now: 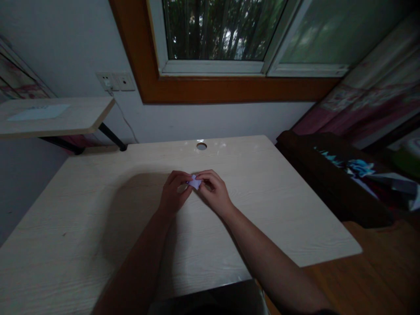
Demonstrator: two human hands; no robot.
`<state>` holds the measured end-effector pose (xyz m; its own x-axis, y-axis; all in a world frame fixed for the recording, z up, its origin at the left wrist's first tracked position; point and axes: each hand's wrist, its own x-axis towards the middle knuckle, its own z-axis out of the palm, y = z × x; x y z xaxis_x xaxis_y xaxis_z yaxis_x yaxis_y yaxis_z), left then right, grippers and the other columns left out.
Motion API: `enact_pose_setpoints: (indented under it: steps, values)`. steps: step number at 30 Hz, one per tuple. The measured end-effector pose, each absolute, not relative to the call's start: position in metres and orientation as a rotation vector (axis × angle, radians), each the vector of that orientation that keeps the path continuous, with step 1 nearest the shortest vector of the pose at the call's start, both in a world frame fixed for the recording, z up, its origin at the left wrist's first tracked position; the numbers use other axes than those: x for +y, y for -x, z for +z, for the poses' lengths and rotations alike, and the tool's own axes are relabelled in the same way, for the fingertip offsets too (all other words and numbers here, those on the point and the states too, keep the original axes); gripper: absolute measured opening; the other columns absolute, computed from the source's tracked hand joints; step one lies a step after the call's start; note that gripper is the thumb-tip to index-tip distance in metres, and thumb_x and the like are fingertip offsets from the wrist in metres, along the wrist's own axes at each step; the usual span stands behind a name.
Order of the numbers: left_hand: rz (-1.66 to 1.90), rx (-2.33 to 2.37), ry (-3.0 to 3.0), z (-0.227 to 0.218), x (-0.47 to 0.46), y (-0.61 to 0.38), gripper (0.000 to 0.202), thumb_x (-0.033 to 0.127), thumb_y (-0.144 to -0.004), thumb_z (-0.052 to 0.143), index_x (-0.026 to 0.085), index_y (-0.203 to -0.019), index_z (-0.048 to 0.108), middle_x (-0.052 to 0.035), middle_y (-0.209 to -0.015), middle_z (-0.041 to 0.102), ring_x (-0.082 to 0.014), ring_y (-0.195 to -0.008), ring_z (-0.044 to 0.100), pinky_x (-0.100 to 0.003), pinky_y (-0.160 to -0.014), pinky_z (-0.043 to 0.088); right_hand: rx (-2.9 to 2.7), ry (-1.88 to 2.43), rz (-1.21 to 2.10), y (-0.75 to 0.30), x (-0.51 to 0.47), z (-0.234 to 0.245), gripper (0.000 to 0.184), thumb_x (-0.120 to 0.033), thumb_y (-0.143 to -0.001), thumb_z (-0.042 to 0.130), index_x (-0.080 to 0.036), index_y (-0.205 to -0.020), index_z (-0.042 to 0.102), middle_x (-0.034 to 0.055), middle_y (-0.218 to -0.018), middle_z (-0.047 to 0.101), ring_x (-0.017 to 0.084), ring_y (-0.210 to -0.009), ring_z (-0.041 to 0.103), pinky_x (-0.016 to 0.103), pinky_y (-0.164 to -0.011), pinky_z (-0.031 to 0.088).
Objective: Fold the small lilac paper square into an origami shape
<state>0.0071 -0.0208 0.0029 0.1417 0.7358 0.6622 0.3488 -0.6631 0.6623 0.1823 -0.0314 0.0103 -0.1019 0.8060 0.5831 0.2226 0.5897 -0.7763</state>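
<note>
A small piece of folded purple paper [194, 182] is held between my two hands above the middle of the desk. My left hand [174, 191] pinches its left side between thumb and fingers. On the other side, my right hand [215, 190] grips the right edge the same way. The paper has pointed corners, and its finer folds are too small to make out. Fingertips cover parts of both its sides.
The pale wooden desk [131, 236] has a round cable hole [201, 146] near its back edge. A raised shelf [78, 114] bearing a paper sheet [38, 112] stands at the left. Beyond the right edge is a dark wooden piece of furniture [328, 175] with cloth on it.
</note>
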Motion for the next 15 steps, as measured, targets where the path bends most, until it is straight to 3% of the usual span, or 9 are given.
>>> enact_pose_setpoints:
  steps: [15]
  values:
    - [1.548,1.008,-2.092,0.0014,-0.0192,-0.0057,0.021,0.01,-0.082,0.07,0.023,-0.099,0.067,-0.0052,-0.101,0.064,-0.0166,-0.092,0.066,-0.031,-0.079,0.06,-1.618,0.893,0.634,-0.1824,-0.0305,0.0097,0.019,-0.012,-0.085,0.063,-0.024,-0.098,0.069,0.0054,-0.098,0.069,0.019,-0.092,0.067,0.033,-0.077,0.056]
